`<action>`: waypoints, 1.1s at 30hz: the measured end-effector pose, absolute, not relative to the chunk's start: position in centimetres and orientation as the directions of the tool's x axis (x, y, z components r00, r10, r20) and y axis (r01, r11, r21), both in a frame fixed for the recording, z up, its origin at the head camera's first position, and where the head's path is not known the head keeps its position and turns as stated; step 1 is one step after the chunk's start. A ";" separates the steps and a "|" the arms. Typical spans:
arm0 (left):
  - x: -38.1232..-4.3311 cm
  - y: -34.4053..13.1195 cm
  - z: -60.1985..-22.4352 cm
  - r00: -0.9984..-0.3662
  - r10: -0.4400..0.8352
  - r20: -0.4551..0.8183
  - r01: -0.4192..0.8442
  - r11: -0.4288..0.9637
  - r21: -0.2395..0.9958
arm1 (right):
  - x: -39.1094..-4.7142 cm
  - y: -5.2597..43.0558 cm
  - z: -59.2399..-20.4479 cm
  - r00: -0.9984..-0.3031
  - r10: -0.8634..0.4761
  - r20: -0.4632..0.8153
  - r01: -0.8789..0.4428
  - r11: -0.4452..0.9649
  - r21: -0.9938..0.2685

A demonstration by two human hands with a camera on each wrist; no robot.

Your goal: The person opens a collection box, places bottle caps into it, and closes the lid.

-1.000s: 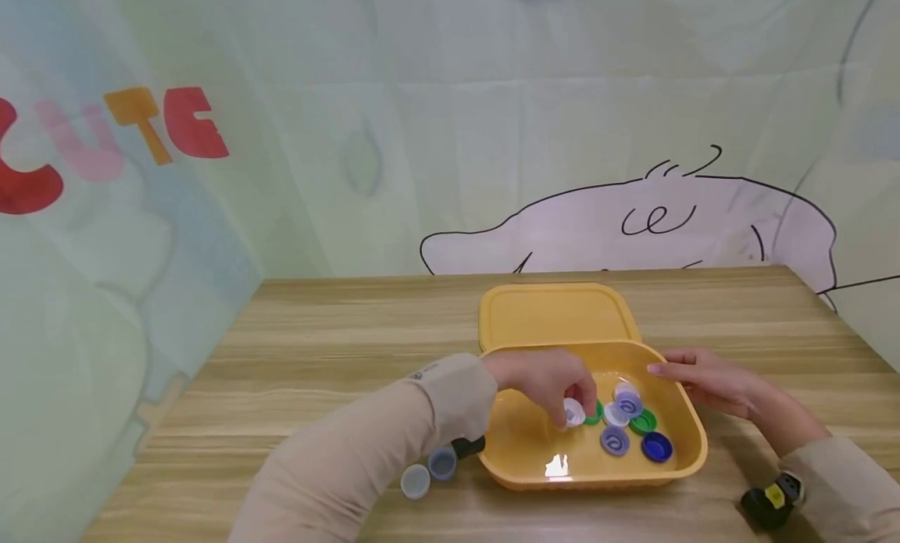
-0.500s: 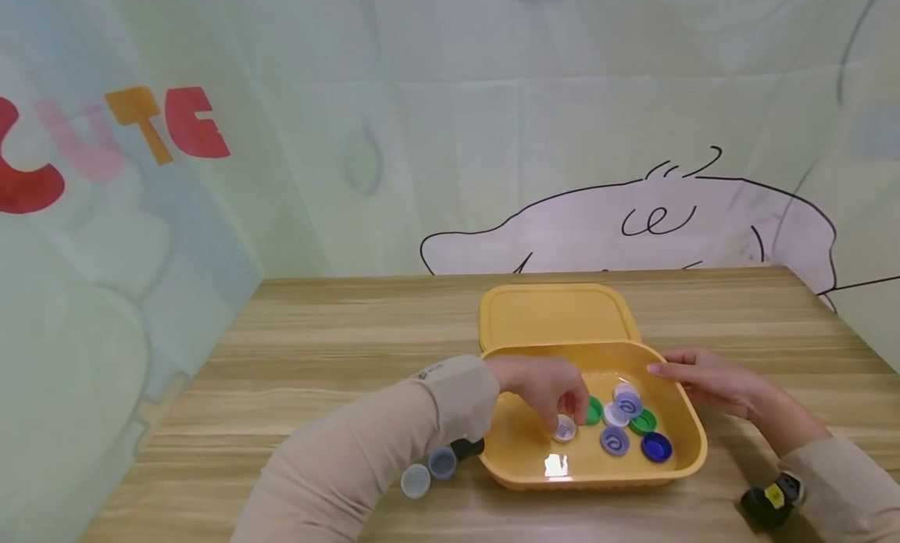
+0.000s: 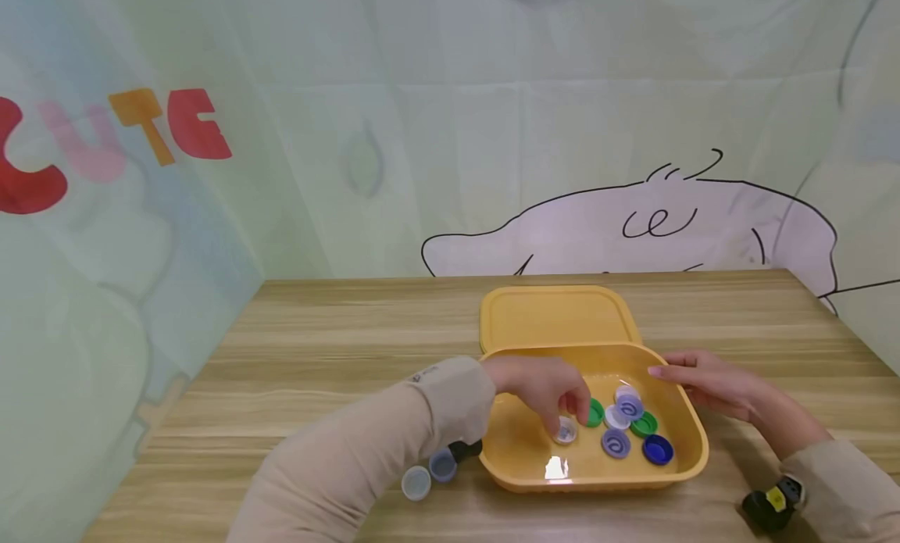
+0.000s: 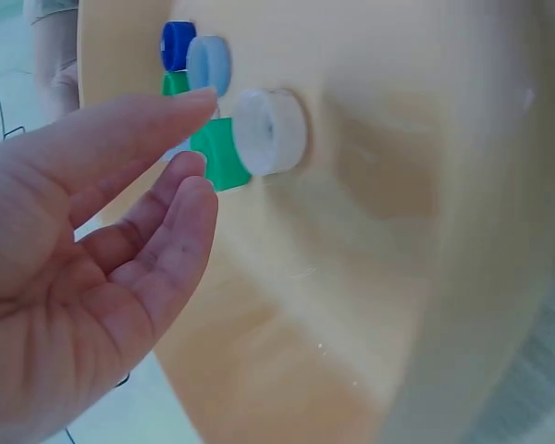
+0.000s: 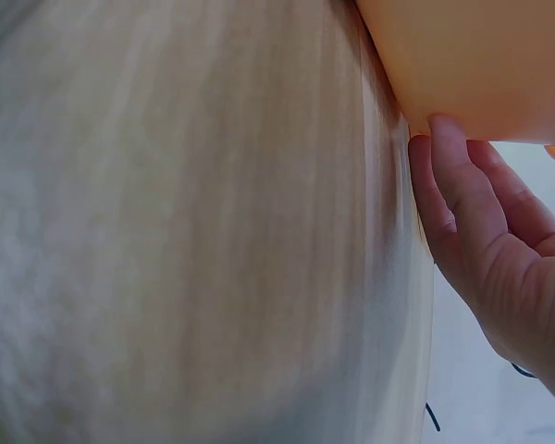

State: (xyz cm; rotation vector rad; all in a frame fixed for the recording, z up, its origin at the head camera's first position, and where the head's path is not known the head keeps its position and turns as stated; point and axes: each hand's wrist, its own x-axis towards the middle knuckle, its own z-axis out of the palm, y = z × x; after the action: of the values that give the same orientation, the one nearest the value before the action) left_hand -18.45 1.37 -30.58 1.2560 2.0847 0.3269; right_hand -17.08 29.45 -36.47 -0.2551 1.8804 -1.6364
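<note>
A yellow plastic container [image 3: 594,480] holds several bottle caps. My left hand [image 3: 548,391] reaches down inside it, thumb and fingers parted. Just off its fingertips a white bottle cap [image 4: 273,132] rests on the container floor, with a green bottle cap [image 4: 220,155] beside it. Farther right lie a dark blue bottle cap [image 3: 657,449], a purple bottle cap [image 3: 616,443] and another green bottle cap [image 3: 644,424]. My right hand [image 3: 720,383] holds the container's right side, its thumb over the rim and its fingers [image 5: 462,185] against the outer wall.
Behind the container lies a flat yellow lid [image 3: 558,316]. Two more bottle caps, one whitish [image 3: 416,483] and one bluish [image 3: 443,465], lie on the wooden table [image 3: 337,340] near my left sleeve. A printed cloth [image 3: 457,137] hangs behind the table.
The white bottle cap, between my left fingers at first, has come down onto the container floor, and the fingers have let go of it. My right hand has stayed in place.
</note>
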 end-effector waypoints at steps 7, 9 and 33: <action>-18.1 0.9 -29.7 -0.295 0.875 -0.383 0.706 0.470 0.530 | -17.0 29.5 -36.5 -0.784 -0.525 -0.331 0.256 0.211 -0.943; -17.9 0.7 -29.4 -0.280 0.889 -0.363 0.708 0.447 0.547 | -17.0 29.5 -36.6 -0.783 -0.530 -0.326 0.256 0.204 -0.945; -15.5 -7.9 -27.7 -0.367 0.907 -0.208 0.627 0.406 0.664 | -17.1 29.4 -36.5 -0.794 -0.496 -0.351 0.272 0.225 -0.935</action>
State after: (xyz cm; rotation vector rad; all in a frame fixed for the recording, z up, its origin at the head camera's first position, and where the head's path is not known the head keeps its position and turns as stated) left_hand -15.54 -7.89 -27.66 1.3006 2.1120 0.6593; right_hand -17.09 29.42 -36.49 -0.2055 1.8962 -1.6299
